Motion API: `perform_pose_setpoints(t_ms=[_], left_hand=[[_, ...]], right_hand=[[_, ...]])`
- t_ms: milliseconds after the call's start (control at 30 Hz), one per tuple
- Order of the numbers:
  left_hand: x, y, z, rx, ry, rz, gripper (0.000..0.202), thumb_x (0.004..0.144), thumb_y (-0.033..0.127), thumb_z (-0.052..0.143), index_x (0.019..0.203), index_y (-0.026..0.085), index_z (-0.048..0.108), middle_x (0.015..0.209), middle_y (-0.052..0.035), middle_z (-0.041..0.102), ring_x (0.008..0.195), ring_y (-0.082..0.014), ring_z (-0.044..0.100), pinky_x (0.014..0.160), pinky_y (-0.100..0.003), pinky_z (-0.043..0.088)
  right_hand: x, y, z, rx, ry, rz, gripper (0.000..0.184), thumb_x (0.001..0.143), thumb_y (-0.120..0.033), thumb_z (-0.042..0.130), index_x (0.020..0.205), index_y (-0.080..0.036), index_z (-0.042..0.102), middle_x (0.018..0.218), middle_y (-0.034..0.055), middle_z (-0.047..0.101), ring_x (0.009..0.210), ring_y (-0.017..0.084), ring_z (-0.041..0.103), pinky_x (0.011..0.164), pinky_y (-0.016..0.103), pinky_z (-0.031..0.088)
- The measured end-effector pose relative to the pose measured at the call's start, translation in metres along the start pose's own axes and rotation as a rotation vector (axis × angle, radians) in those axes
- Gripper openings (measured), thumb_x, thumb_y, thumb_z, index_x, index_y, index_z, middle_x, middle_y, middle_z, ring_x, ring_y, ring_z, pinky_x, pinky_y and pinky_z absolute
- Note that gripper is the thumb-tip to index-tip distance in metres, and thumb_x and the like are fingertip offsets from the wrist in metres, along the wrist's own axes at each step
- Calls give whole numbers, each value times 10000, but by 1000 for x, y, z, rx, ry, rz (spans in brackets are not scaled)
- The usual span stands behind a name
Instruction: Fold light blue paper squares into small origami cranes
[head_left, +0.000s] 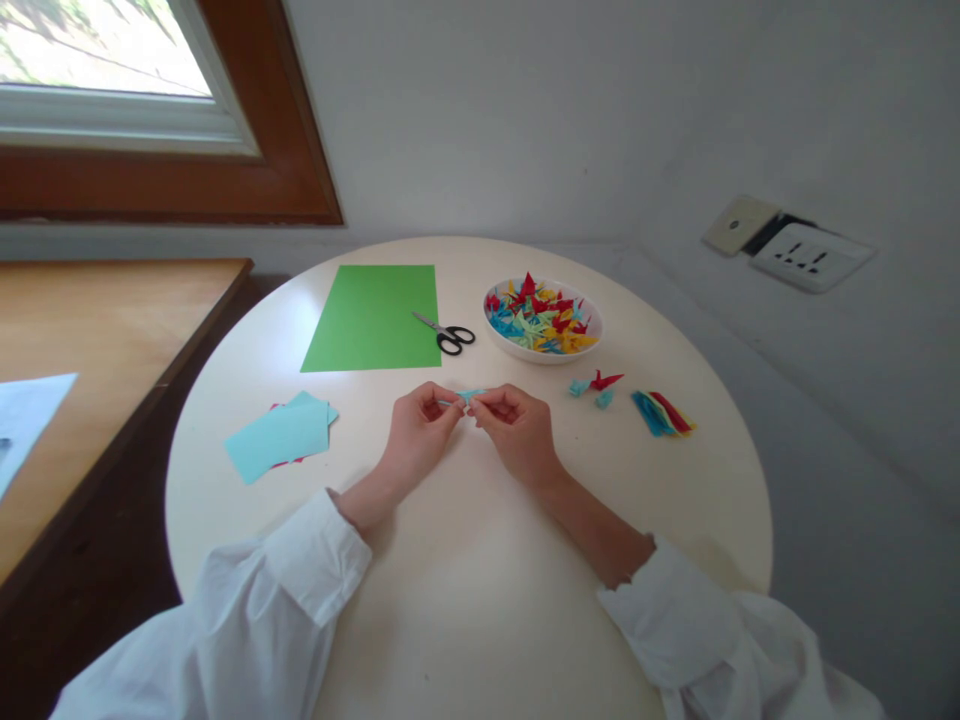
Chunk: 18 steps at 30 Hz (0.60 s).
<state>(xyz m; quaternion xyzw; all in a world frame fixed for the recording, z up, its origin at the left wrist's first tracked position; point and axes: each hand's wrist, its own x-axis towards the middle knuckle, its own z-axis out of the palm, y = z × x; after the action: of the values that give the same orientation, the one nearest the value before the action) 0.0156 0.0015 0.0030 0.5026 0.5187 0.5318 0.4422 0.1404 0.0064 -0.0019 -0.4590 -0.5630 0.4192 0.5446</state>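
Both my hands meet over the middle of the table, pinching a small folded piece of light-blue paper (pixel 471 395) between them. My left hand (pixel 424 425) grips its left end with thumb and forefinger. At the other end, my right hand (pixel 517 428) closes on it the same way. Most of the paper is covered by fingers, so its folded shape is hard to make out. Just to the right lie small folded paper cranes, a red one (pixel 604 381) and light-blue ones (pixel 604 398). Beyond the hands stands a white bowl (pixel 525 352) heaped with colourful paper cranes (pixel 544 318).
Green paper (pixel 375 320) lies at the back left, with black-handled scissors (pixel 450 340) over its right edge. Light-blue sheets (pixel 281 438) over red paper rest on the left. Folded coloured strips (pixel 664 413) lie at right. The round table (pixel 480 600) stands near a wall and a wooden desk (pixel 112 310).
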Motion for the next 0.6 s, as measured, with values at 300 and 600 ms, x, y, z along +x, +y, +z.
perform_pose_setpoints(t_ms=[300,600], left_hand=[[0,-1,0,-30,-38,39,158,638,261,648,641,149,536,610,-1,597,579,-115,565,566,-237,428],[-1,7,-1,-111,-132,-49,213,716,342,574,817,158,538,625,11,586,589,-123,562,621,-274,478]], right_hand=[[0,-1,-1,11,11,8,99,643,-239,642,628,-163,580,618,10,640,566,132,606,580,264,505],[-1,-2,-4,-23,-64,4,85,642,-248,630,639,-171,594,617,8,649,568,137,607,573,261,505]])
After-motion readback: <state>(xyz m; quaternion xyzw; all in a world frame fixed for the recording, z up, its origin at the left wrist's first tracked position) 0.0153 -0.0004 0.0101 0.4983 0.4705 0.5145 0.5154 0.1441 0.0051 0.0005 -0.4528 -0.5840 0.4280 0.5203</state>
